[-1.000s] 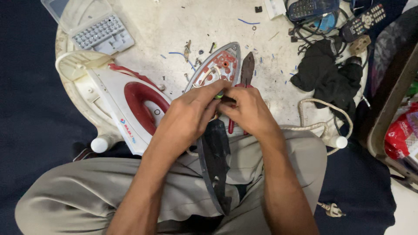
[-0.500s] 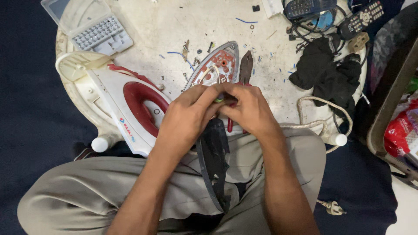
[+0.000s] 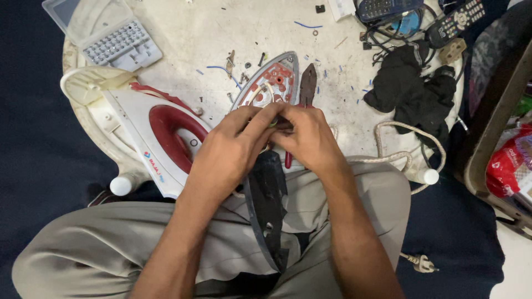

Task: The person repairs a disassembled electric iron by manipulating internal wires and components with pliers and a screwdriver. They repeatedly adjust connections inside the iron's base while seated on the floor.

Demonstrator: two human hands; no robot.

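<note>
My left hand (image 3: 235,147) and my right hand (image 3: 310,138) meet fingertip to fingertip over the rear of a silver iron soleplate (image 3: 274,80) with red parts inside. Both pinch a small greenish piece (image 3: 276,122), mostly hidden by the fingers. Pliers (image 3: 307,83) with red handles lie beside the soleplate, their handles under my right hand. A dark curved iron cover (image 3: 269,205) rests on edge on my lap, below the hands. The white and red iron body (image 3: 160,133) lies left of my left hand.
On the round white table (image 3: 188,27) are a clear box of bits (image 3: 119,44), loose screws and wire scraps (image 3: 244,69), a black cloth (image 3: 413,91), a remote (image 3: 457,19) and a white cord (image 3: 388,158). A plug (image 3: 421,263) and a red bag (image 3: 510,166) lie at the right.
Both hands stay over the soleplate. The fingertips have drawn closer together, and less of the greenish piece shows.
</note>
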